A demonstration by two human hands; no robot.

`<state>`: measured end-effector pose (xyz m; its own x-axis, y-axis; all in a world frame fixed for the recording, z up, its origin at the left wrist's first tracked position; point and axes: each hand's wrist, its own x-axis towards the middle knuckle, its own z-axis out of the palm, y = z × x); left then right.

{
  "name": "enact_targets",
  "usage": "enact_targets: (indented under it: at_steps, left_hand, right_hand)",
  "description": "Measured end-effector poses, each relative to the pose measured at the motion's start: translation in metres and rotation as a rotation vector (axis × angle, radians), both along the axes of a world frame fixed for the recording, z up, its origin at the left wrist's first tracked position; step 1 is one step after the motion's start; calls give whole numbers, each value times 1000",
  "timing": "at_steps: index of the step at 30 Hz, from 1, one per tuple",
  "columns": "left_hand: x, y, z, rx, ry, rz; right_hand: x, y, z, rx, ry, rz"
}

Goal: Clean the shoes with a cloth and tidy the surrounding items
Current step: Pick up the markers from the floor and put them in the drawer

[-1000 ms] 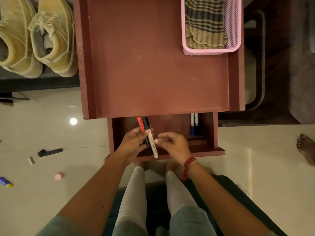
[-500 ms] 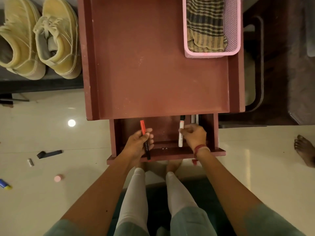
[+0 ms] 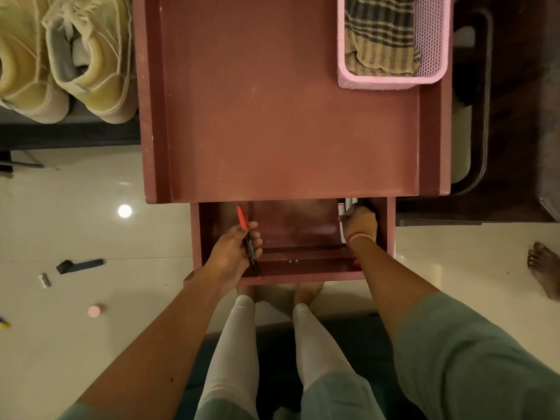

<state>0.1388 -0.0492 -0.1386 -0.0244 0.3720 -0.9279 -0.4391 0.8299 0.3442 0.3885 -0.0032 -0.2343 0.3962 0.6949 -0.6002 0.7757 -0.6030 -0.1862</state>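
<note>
A red-capped black marker (image 3: 249,241) is gripped in my left hand (image 3: 233,253) over the left side of the open drawer (image 3: 297,262). My right hand (image 3: 360,222) reaches into the drawer's back right corner, fingers curled around a white marker (image 3: 341,216) beside other markers (image 3: 348,204) lying there. Two yellow shoes (image 3: 69,56) stand on a dark shelf at the upper left. A striped cloth (image 3: 381,34) lies in a pink mesh basket (image 3: 433,56) on the red-brown table (image 3: 272,116).
Small items lie on the pale floor at the left: a dark strip (image 3: 80,265), a small silver piece (image 3: 45,280), a pink round piece (image 3: 95,310). Another person's bare foot (image 3: 544,268) is at the right. A dark chair (image 3: 485,116) stands right of the table.
My right hand took the white marker from my left hand and carried it to the drawer's back right corner. My left hand keeps the red-capped marker.
</note>
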Motion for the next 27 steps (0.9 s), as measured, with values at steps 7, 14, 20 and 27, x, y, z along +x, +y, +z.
enact_targets:
  at_steps: [7, 14, 20, 27]
  left_hand:
    - [3, 7, 9, 40, 36, -214]
    - [7, 6, 3, 93, 107, -354]
    - [17, 7, 7, 87, 35, -313]
    - [19, 12, 6, 34, 30, -373]
  right_hand:
    - [-39, -8, 68, 35, 542, -296]
    - [-107, -49, 122, -90, 756, -127]
    - [-101, -48, 113, -95, 766, -214]
    - [-44, -34, 81, 39, 392, -285]
